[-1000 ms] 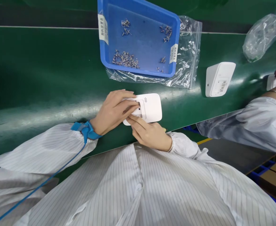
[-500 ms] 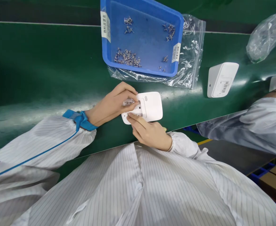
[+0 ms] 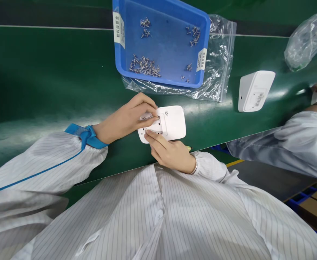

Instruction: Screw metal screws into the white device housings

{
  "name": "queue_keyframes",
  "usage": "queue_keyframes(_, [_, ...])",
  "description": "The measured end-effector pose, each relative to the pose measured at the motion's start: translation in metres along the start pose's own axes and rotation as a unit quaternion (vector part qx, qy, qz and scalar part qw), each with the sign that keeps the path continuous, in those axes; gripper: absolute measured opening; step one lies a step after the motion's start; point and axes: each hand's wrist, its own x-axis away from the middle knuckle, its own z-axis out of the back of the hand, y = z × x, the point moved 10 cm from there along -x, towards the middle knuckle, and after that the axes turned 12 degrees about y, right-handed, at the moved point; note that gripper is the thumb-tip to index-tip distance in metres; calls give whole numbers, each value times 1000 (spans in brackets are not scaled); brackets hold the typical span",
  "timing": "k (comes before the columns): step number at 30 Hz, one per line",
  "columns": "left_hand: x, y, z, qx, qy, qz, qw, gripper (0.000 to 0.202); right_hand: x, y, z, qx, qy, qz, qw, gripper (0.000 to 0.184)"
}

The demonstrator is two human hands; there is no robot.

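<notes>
The white housing [image 3: 166, 123] lay on the green bench [image 3: 52, 83], near its front edge, just in front of the blue tray [image 3: 199, 77] of small metal springs [image 3: 145, 67]. The left hand [image 3: 126, 119] had its fingertips pinched into the open recess at the housing's left end, apparently on a small metal part too tiny to make out. The right hand [image 3: 170, 153] had its grip closed on the near edge, steadying the housing. The tiny part could have slipped or seated crooked, since the fingers hid the recess. A hard push might have slid the housing towards the bench edge.
</notes>
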Motion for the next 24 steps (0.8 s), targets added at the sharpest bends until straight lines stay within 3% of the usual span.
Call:
queue_keyframes(9, [1,-11,-6,22,-29,36,999,21,-1,-1,1,18,10,12,1000,49])
queue_keyframes(20, [2,-6,-3,-8,-29,12,999,18,-2,-4,10,33,62,30,997,45])
queue_keyframes(24, [2,-3,-2,-16,-24,1,1000,17,-2,-4,10,28,55,26,998,46])
